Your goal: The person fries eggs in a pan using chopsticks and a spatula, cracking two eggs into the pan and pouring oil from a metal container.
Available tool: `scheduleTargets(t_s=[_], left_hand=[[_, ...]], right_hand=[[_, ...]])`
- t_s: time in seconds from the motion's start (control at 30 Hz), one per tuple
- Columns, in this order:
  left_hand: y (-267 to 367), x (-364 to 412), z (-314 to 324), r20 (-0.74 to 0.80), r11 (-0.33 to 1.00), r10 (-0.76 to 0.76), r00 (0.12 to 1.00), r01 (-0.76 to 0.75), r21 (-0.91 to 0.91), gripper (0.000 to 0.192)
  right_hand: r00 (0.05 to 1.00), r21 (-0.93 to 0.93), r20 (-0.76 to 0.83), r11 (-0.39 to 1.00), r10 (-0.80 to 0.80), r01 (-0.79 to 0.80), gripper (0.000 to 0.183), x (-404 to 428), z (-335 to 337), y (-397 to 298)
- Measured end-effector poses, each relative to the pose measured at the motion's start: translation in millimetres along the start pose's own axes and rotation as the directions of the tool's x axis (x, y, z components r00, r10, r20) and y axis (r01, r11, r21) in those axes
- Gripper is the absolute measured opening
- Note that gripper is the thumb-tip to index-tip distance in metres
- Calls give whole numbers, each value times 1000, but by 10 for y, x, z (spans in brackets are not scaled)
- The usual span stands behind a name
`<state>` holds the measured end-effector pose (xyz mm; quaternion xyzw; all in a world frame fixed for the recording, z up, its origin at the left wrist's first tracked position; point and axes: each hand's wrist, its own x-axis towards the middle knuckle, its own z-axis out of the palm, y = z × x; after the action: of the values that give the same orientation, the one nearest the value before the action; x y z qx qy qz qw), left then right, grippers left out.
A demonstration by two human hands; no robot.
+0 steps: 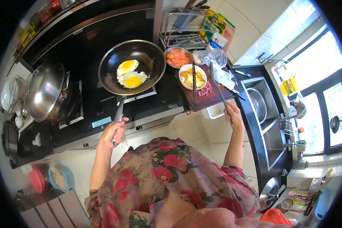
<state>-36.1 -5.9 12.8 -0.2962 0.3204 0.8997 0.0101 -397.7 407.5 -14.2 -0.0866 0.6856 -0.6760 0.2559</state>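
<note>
My left hand point(113, 134) is wrapped around the handle point(119, 111) of a dark frying pan point(148, 75). Two fried eggs point(131, 74) with yellow yolks lie side by side in the pan, over the black glass hob point(85, 88). My right hand point(233, 114) grips a long dark spatula point(218, 87), its far end above the cutting board. Just left of the spatula, a white bowl of cooked egg point(188, 82) sits on the red-brown cutting board point(195, 105) with dark chopsticks point(194, 79) across it. Chopped pink meat point(205, 89) lies next to the bowl.
A bowl of cut tomatoes point(178, 57) stands behind the egg bowl. Near it are plastic bags point(215, 58), a cleaver point(228, 82) and a metal knife rack point(173, 37). A lidded wok point(47, 92) occupies the left burner. At right is a sink point(275, 148) holding a metal basin point(256, 105).
</note>
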Motion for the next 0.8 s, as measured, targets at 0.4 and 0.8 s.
scheduleTargets(t_s=[0.4, 0.8], left_hand=[[16, 38, -29, 5, 997, -33, 999, 34, -65, 28], [4, 73, -43, -5, 996, -30, 1000, 30, -80, 28]], right_hand=[[971, -443, -91, 882, -223, 161, 35, 787, 17, 609], [929, -930, 4, 339, -371, 139, 34, 879, -54, 295]])
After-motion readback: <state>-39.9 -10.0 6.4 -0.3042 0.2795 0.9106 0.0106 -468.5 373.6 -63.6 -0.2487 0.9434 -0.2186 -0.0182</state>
